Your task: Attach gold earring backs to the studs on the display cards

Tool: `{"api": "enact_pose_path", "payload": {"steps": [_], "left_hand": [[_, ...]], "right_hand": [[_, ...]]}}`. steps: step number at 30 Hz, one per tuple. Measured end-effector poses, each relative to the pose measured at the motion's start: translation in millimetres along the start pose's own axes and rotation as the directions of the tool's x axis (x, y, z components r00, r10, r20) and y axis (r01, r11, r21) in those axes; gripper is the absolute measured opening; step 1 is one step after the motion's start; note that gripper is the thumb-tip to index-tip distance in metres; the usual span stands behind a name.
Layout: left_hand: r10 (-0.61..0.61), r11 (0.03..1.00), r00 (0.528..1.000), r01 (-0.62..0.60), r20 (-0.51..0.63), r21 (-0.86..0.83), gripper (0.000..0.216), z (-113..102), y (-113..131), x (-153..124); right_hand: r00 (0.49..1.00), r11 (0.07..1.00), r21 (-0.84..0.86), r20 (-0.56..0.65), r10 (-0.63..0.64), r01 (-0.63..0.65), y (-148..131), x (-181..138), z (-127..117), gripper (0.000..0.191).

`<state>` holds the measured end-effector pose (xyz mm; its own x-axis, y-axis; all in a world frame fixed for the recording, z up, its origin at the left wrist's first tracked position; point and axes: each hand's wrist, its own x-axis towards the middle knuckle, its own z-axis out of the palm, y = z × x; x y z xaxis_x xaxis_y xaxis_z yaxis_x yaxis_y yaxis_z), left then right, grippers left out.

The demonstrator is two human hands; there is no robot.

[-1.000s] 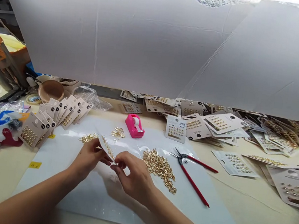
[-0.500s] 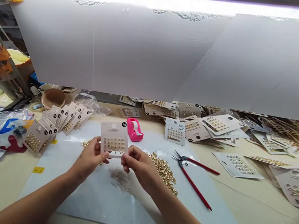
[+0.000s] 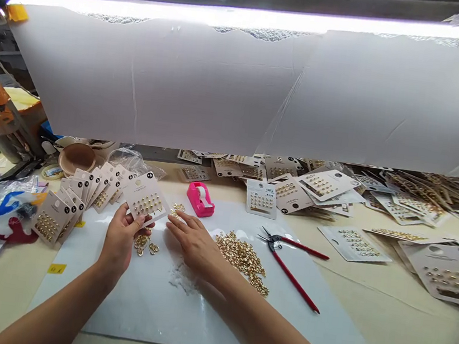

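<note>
My left hand (image 3: 119, 239) grips an earring card (image 3: 145, 199) by its lower edge, thumb in front. The card is tilted and carries rows of gold studs with a few earrings along the bottom row. My right hand (image 3: 194, 245) has its fingers stretched out to the left, low over the white sheet (image 3: 144, 307), with nothing seen in it. Just beyond its fingertips lie small gold earrings (image 3: 178, 208); whether they touch is unclear. Gold hoop-like earrings (image 3: 141, 244) lie under the held card. A heap of gold pieces (image 3: 241, 255) sits beside my right wrist.
Red-handled pliers (image 3: 295, 268) lie open at the right of the sheet. Behind stands a pink tape dispenser (image 3: 200, 199). Filled earring cards (image 3: 101, 180) fan out at the left; more cards (image 3: 325, 184) pile up at the back right. A white board (image 3: 206, 90) hangs across the back.
The card has moved left and tilted, now in my left hand alone. My right hand has let go of it and stretched its fingers towards the small gold earrings.
</note>
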<state>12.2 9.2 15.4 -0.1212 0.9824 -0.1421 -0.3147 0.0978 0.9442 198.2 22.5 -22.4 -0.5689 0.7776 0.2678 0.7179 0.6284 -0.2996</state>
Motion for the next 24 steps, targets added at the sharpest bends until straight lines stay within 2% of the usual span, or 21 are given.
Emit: {"api": "enact_pose_path", "payload": {"steps": [2,8,13,16,21,24], "left_hand": [[-0.037,0.999,0.999,0.037,0.015,0.016,0.042,2,0,-2],[-0.11,0.994,0.993,0.11,0.041,0.002,0.042,5,1,-8],[-0.169,0.984,0.975,0.175,0.141,-0.031,0.043,5,-1,-9],[-0.161,0.987,0.971,0.154,0.175,0.053,0.045,6,-3,-10],[-0.074,0.982,0.987,0.046,0.143,0.185,0.043,5,-7,-11],[-0.083,0.972,0.986,0.048,0.146,0.229,0.039,6,-5,-10]], "right_hand": [[1.0,0.999,-0.05,0.026,-0.004,0.005,-2,1,1,0.039],[0.995,0.988,-0.116,-0.013,0.096,-0.097,-4,4,0,0.027],[0.984,0.977,-0.121,-0.027,0.174,-0.176,-3,6,5,0.022],[0.972,0.966,-0.111,-0.052,0.227,-0.232,-2,6,7,0.022],[0.949,0.945,-0.087,-0.053,0.311,-0.315,-1,3,4,0.018],[0.936,0.933,-0.069,-0.041,0.351,-0.353,-1,2,3,0.011]]}}
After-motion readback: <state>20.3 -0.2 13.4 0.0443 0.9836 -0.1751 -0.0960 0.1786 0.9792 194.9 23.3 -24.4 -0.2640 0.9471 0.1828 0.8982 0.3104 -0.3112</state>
